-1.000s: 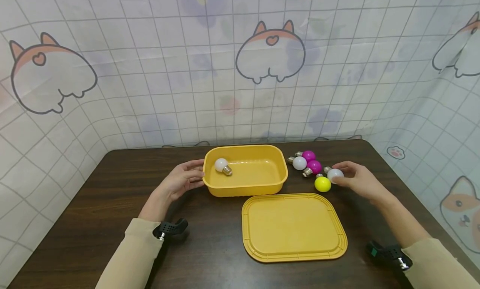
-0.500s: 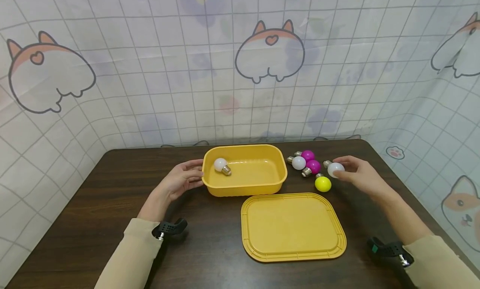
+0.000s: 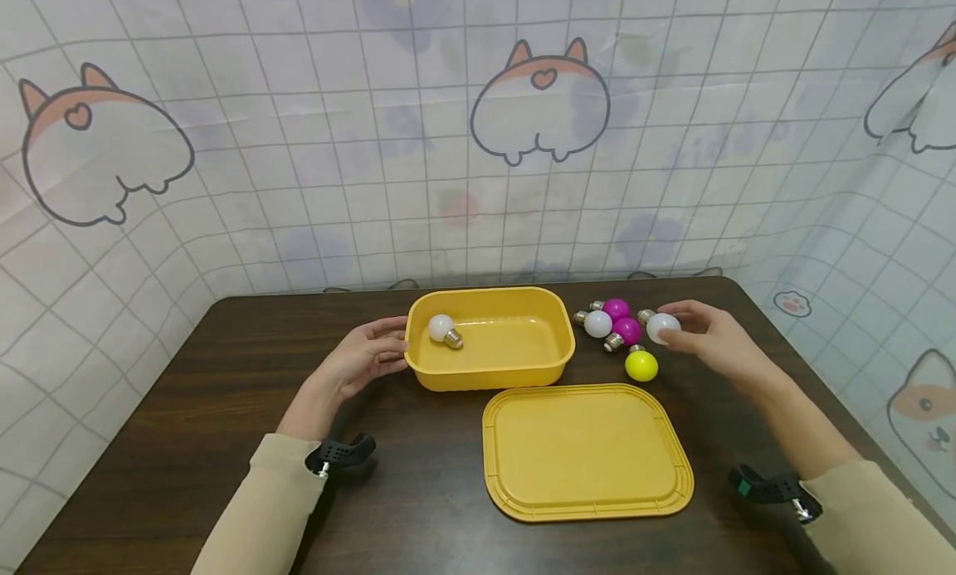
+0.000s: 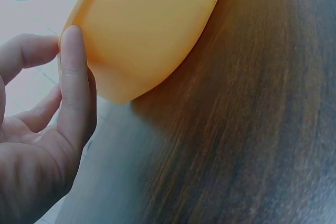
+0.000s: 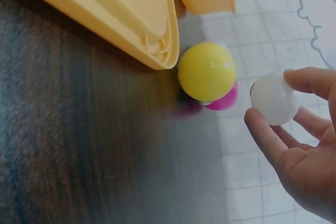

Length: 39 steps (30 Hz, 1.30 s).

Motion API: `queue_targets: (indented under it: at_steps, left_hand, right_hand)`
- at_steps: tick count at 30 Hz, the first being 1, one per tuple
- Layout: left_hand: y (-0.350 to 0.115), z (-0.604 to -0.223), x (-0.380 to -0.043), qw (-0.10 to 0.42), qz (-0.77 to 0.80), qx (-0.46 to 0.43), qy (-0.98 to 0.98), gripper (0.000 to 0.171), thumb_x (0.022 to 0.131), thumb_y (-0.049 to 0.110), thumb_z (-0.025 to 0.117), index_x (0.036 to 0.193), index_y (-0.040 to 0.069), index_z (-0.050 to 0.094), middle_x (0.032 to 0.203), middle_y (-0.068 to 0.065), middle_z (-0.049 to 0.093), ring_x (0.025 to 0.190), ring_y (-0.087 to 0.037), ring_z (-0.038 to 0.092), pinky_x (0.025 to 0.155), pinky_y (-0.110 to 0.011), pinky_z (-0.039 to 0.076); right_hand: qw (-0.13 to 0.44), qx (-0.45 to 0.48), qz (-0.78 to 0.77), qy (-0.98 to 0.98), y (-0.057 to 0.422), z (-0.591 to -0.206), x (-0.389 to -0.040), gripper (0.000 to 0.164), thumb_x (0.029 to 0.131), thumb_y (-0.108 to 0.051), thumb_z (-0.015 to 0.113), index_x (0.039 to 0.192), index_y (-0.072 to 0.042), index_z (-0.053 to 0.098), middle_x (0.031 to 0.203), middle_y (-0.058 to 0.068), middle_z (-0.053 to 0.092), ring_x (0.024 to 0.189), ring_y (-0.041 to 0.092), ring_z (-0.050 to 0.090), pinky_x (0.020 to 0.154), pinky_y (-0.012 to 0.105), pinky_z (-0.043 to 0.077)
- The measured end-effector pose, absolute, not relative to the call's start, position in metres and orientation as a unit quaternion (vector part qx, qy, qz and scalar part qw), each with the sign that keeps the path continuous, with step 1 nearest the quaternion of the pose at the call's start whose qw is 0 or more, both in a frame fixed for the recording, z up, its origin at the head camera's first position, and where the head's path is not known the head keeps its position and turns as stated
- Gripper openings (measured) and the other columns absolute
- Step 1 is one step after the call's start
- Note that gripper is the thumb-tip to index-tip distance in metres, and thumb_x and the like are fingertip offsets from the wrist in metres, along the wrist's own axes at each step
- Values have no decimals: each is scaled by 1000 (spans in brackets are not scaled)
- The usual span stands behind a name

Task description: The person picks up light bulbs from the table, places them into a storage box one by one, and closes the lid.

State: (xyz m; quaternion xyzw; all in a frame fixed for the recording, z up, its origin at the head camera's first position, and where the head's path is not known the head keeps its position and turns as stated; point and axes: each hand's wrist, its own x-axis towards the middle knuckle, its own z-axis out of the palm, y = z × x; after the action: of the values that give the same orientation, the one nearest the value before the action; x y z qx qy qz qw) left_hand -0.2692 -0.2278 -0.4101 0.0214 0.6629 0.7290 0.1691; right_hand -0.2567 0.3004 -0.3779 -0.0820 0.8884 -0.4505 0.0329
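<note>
Yellow and shallow, the box (image 3: pixel 489 377) in the head view stands on a dark counter (image 3: pixel 411 500), just right of the left hand (image 3: pixel 366 358). That hand's fingers, loosely extended, touch the box's end. Inside, at the end nearest them, lies the boxed bulb (image 3: pixel 441 328), white, with its metal base toward the near right. The right hand (image 3: pixel 705 341) pinches the held bulb (image 3: pixel 659 329) — also white — between thumb and fingers, its base pointing away from the palm. A yellow bulb (image 3: pixel 641 366) lies just nearer and left of those fingertips. Farther left, between the right hand and the box, two purple bulbs (image 3: pixel 626 332) and a loose white bulb (image 3: pixel 598 324) are bunched together. The lid (image 3: pixel 587 450) lies flat between the forearms, closer to the right one. Black straps (image 3: pixel 347 452) circle both wrists beside beige sleeves (image 3: pixel 257 500), and beyond the hands hangs a gridded sheet (image 3: pixel 358 193).

In the left wrist view, one finger of that hand lies against the box's outer wall; another meets the rim.

In the right wrist view, thumb and fingertips grip the held bulb's round part from opposite sides. The yellow bulb sits near, apart from the fingers, partly covering something purple; the lid's corner lies farther from the hand.
</note>
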Motion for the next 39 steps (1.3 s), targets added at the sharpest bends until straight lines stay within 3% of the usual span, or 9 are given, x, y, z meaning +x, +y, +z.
queue_targets:
  at_steps: [6, 11, 19, 39]
  left_hand:
    - [-228, -410, -269, 171, 732, 21, 659, 64, 101, -1, 61, 158, -1, 32, 149, -31, 45, 100, -20, 71, 86, -29, 59]
    - [-228, -411, -269, 172, 732, 21, 659, 64, 101, -1, 61, 158, -1, 31, 148, -30, 45, 99, -19, 71, 86, -29, 59]
    - [-228, -411, -269, 172, 732, 23, 659, 63, 101, -1, 61, 158, -1, 32, 146, -30, 47, 99, -19, 71, 87, -30, 59]
    - [-228, -410, -269, 173, 734, 24, 656, 63, 101, -1, 60, 158, -1, 32, 145, -30, 47, 96, -18, 71, 85, -29, 60]
  right_hand:
    - [29, -92, -464, 880, 297, -375, -258, 58, 100, -36, 69, 142, 0, 52, 132, 24, 61, 105, 19, 66, 95, 42, 57]
    - [21, -97, -459, 883, 293, -374, -259, 58, 100, -38, 70, 143, -3, 53, 135, 21, 60, 118, 31, 59, 96, 41, 55]
    - [22, -101, -478, 872, 287, -372, -259, 60, 98, -38, 72, 143, -3, 52, 142, 23, 53, 131, 43, 51, 105, 63, 43]
    - [22, -103, -493, 864, 270, -364, -264, 63, 97, -41, 73, 145, -6, 52, 145, 20, 52, 134, 42, 48, 110, 65, 38]
